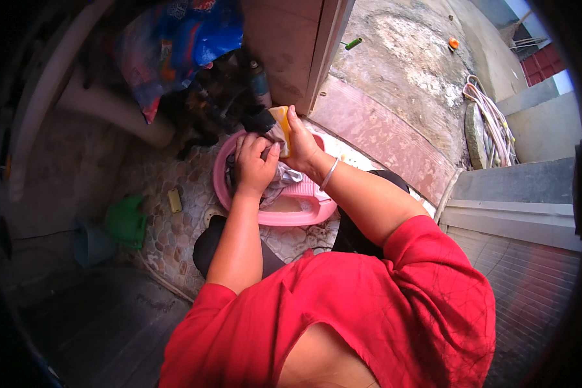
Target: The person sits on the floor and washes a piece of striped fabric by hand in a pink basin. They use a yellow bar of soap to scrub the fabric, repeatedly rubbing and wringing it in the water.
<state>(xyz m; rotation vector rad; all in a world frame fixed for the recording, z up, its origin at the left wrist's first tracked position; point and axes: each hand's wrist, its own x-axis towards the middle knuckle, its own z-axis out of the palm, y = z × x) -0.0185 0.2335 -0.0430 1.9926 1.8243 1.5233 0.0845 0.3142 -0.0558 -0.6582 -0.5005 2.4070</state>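
Above a pink plastic basin (298, 218), my right hand (300, 143) holds a yellow and pale block (281, 119), perhaps a bar of soap, against cloth. My left hand (254, 162) grips a light and dark cloth (276, 135) pressed to the block's near face. Its fingers are curled into the fabric. More grey and white cloth (287, 175) lies in the basin under my hands, beside a moulded ribbed part. Some cloudy water shows at the basin's near side. A pale bangle sits on my right wrist.
On the pebble-patterned floor (162, 233) lies a small yellowish block (174, 201). Green (128, 220) and grey-blue (92, 242) plastic containers stand at the left. A blue plastic bag (189, 43) and a bottle (259, 82) are beyond the basin. A doorway sill (378, 131) is at the right.
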